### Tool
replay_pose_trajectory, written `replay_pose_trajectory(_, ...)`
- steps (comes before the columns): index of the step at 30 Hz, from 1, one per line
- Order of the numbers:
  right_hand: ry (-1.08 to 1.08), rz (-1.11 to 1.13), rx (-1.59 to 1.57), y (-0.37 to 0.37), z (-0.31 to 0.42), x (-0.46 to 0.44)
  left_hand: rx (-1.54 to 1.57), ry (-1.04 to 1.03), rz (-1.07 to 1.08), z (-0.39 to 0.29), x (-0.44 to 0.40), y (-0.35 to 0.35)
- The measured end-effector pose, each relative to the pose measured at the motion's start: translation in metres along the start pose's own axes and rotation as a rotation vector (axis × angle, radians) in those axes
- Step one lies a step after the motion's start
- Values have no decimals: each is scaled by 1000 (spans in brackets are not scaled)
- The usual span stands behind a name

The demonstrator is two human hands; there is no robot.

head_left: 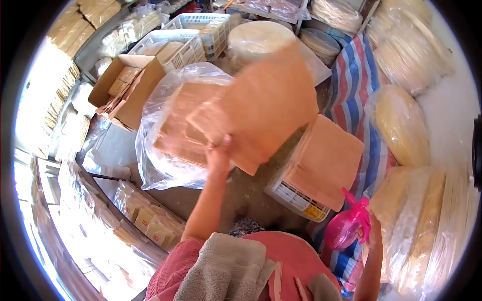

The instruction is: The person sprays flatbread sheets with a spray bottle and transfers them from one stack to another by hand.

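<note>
My left hand (220, 150) grips the near edge of a large orange-brown sheet (273, 100), raised and slightly blurred. Under and to the left of it, a stack of similar sheets (183, 110) rests on clear plastic wrapping (150, 150). My right hand (369, 231) is closed round the neck of a pink spray bottle (344, 228), at the lower right. Between the hands, more brown sheets (326, 160) lie on top of a white basket (296, 198), hanging over its edges.
A cardboard box (143, 95) and white plastic crates (186, 50) stand at the back left. Behind the raised sheet is a round pale stack (258, 37). Striped cloth (349, 85) and plastic-wrapped bundles (399, 120) line the right side. Wrapped packs (150, 220) lie lower left.
</note>
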State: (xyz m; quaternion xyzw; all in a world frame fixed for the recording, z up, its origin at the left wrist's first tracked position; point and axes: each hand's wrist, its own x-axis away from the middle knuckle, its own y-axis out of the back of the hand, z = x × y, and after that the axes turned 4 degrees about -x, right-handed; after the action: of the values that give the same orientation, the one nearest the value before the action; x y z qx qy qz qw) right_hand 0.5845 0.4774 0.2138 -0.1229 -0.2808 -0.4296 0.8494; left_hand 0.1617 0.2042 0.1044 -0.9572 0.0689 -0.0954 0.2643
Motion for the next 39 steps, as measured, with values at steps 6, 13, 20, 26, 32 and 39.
replay_pose_trajectory(6,121,-65,-48,-38,4,21,257,-146,-143,-43,-94,122)
replay_pose_trajectory(13,87,-139,45,-69,5,34,178,117,-699,14,-150,240)
replay_pose_trajectory(20,62,-119,7,-71,-10,42,-107,116,-729,6,-140,240)
replay_pose_trajectory(26,63,-101,-97,-59,-20,42,-1609,-69,-756,-22,-109,193)
replay_pose_trajectory(32,-14,-221,64,-54,-5,38,-1950,-90,162,42,-102,137)
replay_pose_trajectory(39,-68,-109,365,-36,2,4,-2011,-228,266,57,-109,122)
